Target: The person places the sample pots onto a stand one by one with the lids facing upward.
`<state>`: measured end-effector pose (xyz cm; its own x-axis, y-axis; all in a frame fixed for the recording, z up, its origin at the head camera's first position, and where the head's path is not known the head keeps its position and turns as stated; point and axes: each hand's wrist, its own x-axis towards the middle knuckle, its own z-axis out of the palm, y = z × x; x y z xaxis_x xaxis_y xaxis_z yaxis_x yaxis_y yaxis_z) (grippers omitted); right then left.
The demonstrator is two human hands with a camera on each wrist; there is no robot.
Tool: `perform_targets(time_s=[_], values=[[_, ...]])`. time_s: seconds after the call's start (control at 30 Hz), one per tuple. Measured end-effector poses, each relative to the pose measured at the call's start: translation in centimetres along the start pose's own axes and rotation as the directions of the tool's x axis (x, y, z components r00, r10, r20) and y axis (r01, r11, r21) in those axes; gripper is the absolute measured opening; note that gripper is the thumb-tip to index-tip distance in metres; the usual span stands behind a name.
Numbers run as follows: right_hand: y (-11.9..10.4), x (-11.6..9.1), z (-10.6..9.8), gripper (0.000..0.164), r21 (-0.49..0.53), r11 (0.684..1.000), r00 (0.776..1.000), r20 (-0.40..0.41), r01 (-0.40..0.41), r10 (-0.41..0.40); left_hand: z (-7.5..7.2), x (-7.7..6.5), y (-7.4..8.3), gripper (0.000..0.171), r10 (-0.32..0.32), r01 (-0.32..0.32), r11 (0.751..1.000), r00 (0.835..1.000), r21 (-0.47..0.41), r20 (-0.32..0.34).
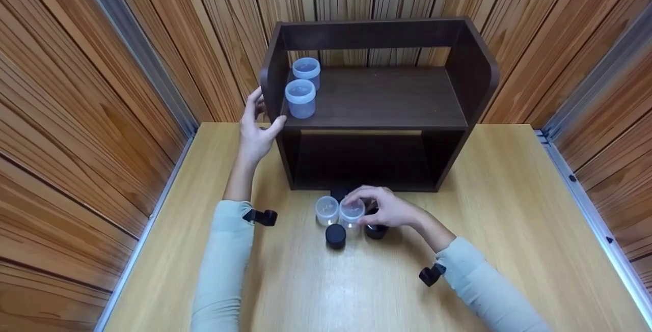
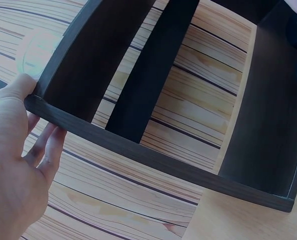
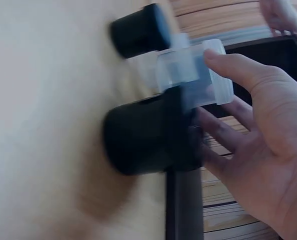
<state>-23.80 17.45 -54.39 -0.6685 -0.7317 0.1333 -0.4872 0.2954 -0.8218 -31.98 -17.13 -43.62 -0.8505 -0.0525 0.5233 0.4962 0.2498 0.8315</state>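
My left hand grips the left side panel of a dark brown two-tier shelf; in the left wrist view the thumb lies on one side of the panel and the fingers on the other. At the front of the shelf, my right hand pinches a clear plastic jar by its rim, thumb on the near side. Touching distance to its left stands another clear jar. Around them are black jars: one in front, one partly under the right hand, and one partly hidden behind.
Two more translucent jars stand one behind the other at the left end of the upper shelf board. The shelf stands at the back of a light wooden table. Wood-patterned walls with metal edging enclose three sides.
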Motion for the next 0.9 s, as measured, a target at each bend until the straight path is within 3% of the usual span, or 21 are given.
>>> perform_targets(time_s=[0.37, 0.6, 0.9], values=[[-2.3, 0.1, -3.1, 0.046, -0.016, 0.999, 0.998, -0.023, 0.051, -0.051, -0.1, -0.1, 0.1, 0.069, -0.014, 0.014, 1.0, 1.0, 0.006, 0.014], [-4.1, -0.1, -5.0, 0.046, 0.003, 0.999, 0.999, -0.018, 0.038, -0.038, -0.1, -0.1, 0.1, 0.069, -0.022, 0.022, 1.0, 1.0, 0.008, 0.011], [-5.9, 0.0, -6.6, 0.045, 0.044, 0.997, 0.994, -0.089, 0.069, -0.065, 0.0, 0.1, -0.1, 0.07, -0.011, 0.011, 1.0, 1.0, -0.006, -0.007]])
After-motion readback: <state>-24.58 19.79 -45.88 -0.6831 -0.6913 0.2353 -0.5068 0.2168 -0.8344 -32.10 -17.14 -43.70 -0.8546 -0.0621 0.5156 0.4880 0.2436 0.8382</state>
